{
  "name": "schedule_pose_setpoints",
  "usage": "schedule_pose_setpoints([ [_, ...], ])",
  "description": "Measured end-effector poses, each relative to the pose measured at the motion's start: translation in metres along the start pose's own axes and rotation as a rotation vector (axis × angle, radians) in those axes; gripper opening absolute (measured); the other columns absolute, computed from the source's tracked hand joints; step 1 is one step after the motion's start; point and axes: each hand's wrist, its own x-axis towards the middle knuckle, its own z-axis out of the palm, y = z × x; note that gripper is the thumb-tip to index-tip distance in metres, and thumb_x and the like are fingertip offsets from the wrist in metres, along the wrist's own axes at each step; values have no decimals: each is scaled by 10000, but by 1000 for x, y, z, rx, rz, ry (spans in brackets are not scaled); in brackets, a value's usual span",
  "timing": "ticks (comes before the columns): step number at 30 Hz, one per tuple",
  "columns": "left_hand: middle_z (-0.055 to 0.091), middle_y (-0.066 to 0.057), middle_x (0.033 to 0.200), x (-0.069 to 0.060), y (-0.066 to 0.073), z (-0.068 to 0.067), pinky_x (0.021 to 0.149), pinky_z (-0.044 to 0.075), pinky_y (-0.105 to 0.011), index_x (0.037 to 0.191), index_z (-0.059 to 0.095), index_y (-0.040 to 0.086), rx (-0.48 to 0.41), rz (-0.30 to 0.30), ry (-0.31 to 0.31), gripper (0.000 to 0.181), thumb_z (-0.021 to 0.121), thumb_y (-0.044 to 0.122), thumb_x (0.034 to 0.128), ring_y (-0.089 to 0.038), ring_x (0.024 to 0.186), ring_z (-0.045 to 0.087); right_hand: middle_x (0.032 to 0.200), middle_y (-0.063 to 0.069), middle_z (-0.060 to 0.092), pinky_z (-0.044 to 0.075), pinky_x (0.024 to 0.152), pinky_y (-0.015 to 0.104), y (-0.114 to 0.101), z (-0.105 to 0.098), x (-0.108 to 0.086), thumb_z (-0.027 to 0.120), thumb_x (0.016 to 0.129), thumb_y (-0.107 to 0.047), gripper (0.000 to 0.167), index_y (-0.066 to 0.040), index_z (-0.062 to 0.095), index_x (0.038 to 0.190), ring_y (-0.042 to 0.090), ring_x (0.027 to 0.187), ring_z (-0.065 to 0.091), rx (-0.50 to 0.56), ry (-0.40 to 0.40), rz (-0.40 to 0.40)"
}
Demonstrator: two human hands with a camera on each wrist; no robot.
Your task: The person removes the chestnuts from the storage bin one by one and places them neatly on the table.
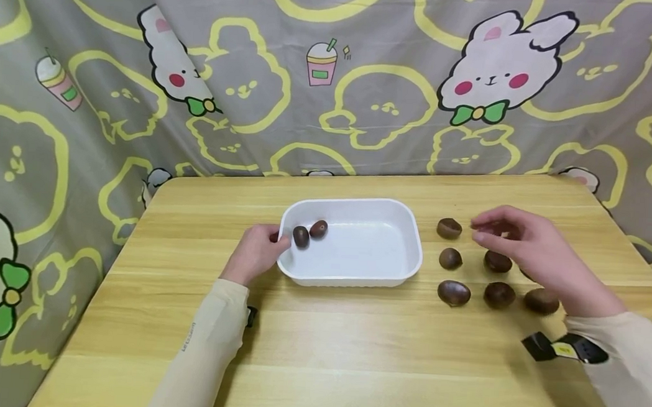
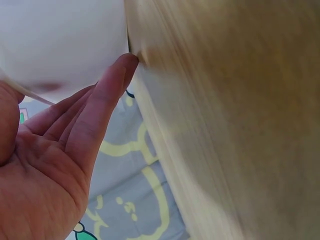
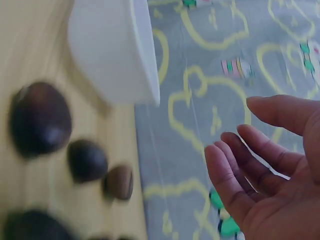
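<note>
A white plastic tray [image 1: 365, 249] stands on the table with two brown chestnuts [image 1: 318, 229] at its left end. My left hand [image 1: 256, 249] holds that end, thumb at the rim and fingers along the outer wall; the left wrist view shows the fingers [image 2: 95, 115] against the white side. To the right of the tray, several chestnuts [image 1: 454, 293] lie in rough rows. Over the far part of these rows hovers my right hand [image 1: 531, 244], hiding some of them. Its fingers [image 3: 222, 175] are spread from the thumb, with nothing held between them.
The wooden table [image 1: 322, 353] carries everything. Behind it and along the left hangs a grey curtain [image 1: 286, 120] with yellow outlines and white rabbits. A dark strap with a yellow label [image 1: 565, 349] sits at the right wrist.
</note>
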Motion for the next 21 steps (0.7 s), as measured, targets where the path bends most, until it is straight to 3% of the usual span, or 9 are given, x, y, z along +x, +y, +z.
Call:
schedule_pose_setpoints([
  [5,682,-97,951,1,-1,1,709,476,-330,1122,713,21,-10,-1,7,301,557,175,916,-218,815,581,1147,65,637,459,800,234,-33,21,26,668,941,-334,380,-92,611,1229,175,1026,587,47,-61,-65],
  [13,684,-106,960,3,1,-2,691,478,-326,1147,702,8,-2,3,7,311,554,166,922,-215,805,583,1112,168,634,454,875,358,-72,71,72,709,904,-126,318,13,612,1173,237,1015,591,120,-181,-198],
  [21,678,-97,945,1,-1,0,660,462,-309,1149,702,11,-3,-1,4,312,555,160,917,-210,777,572,1128,159,630,461,876,396,-88,115,91,730,874,-95,347,17,609,1180,242,1021,591,184,-215,-153],
])
